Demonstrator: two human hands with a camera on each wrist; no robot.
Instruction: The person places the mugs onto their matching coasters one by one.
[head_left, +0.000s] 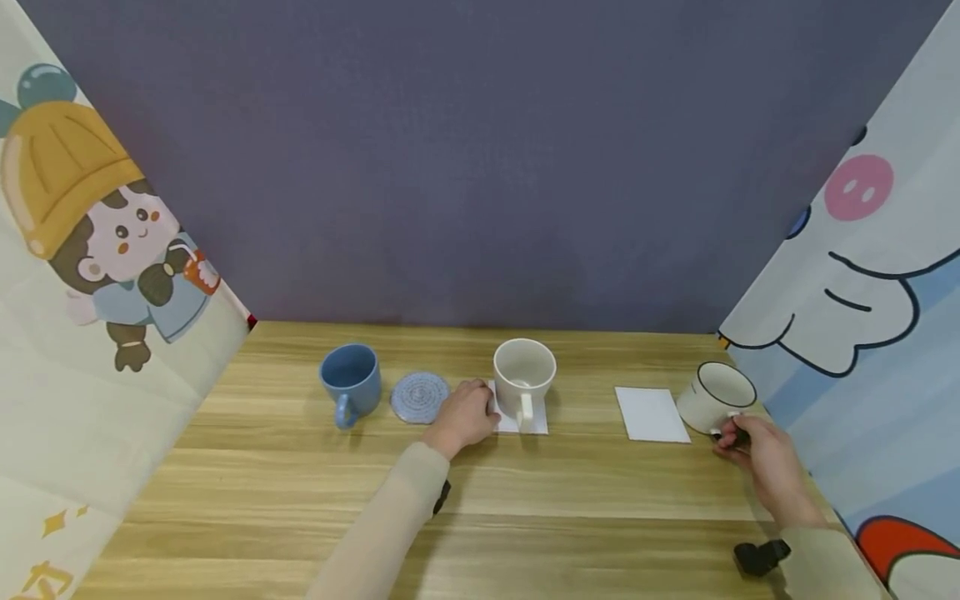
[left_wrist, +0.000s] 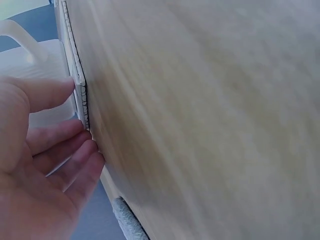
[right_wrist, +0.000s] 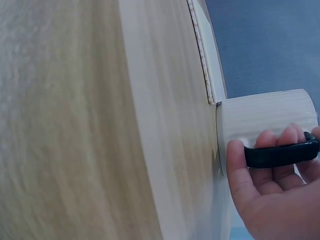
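Note:
My left hand (head_left: 467,414) has its thumb and fingertips at the left edge of a white square coaster (left_wrist: 80,97), pinching it. A white mug (head_left: 517,364) stands upright on that coaster, its handle facing me. At the far right my right hand (head_left: 772,462) grips a cream mug (head_left: 701,408) with a dark rim by its black handle (right_wrist: 280,155), fingers curled through the loop. This mug stands close beside a second white square coaster (head_left: 652,415), overlapping its right edge slightly in the head view.
Left of my left hand lies a round blue-grey coaster (head_left: 420,397). Further left stands a blue mug (head_left: 351,379), its handle toward me. A dark panel (head_left: 480,167) closes off the back of the wooden table (head_left: 570,508), and printed curtains (head_left: 885,333) flank both sides.

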